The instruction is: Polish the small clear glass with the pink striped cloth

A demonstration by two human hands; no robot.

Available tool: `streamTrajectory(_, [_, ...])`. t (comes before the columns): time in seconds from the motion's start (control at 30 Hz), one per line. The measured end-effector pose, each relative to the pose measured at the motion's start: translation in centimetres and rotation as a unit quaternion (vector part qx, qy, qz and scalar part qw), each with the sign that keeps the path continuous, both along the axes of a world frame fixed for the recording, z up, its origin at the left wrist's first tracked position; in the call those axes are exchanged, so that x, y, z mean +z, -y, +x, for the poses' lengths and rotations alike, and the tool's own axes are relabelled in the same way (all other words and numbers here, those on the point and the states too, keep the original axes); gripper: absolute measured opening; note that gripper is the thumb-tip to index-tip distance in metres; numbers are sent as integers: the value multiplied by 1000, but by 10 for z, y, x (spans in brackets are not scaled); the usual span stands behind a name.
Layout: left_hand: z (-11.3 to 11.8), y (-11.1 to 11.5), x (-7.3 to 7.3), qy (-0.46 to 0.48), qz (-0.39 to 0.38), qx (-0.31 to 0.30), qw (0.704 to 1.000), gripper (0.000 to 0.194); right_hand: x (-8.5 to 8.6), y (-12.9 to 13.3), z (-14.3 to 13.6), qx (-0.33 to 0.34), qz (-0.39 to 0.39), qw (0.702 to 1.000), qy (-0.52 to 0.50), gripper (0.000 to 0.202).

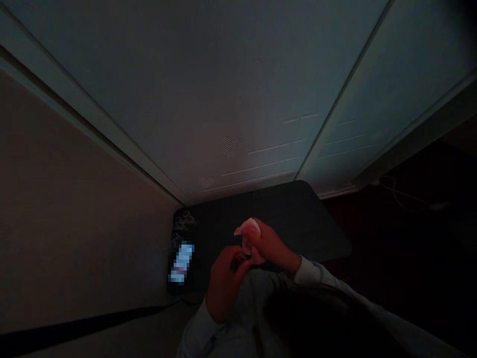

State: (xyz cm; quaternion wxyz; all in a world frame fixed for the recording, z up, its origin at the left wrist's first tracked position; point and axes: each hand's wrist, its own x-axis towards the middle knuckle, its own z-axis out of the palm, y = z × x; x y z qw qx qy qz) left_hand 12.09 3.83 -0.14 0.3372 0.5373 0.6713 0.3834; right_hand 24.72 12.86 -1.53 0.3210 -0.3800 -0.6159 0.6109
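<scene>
Over the near edge of a dark table (pixel 276 214), my two hands are close together. My right hand (pixel 274 246) is closed on a thin, crumpled pink-white piece (pixel 250 228), which may be cloth, paper or film. Its upper end sticks out above the fingers, and a narrower part hangs down toward the other hand. My left hand (pixel 225 278) is closed, thumb and fingers curled together right below the pink piece. Something small and dark shows at its fingertips, too dim to name. The low light hides most of the detail between the hands.
A lit, blurred-out phone-like screen (pixel 181 262) lies at the table's left end. Behind it is a crumpled, shiny clear wrapping (pixel 184 221). White panels (pixel 231 99) with heart patterns rise behind the table, and a plain wall (pixel 82 199) stands at left. A pale cable (pixel 398 199) lies at right.
</scene>
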Motion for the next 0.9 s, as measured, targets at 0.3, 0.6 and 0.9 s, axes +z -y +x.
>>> streamTrajectory(0.3, [9, -7, 14, 79, -65, 24, 994, 16, -3, 7, -7, -109, -63, 988, -92, 40])
streamTrajectory(0.6, [11, -8, 16, 71, -49, 31, 996, 15, -3, 11, -15, -228, -263, 916, -200, 43])
streamTrajectory(0.9, [7, -10, 6, 202, -91, 63, 973, 14, -8, 17, -19, -236, -294, 892, -251, 37])
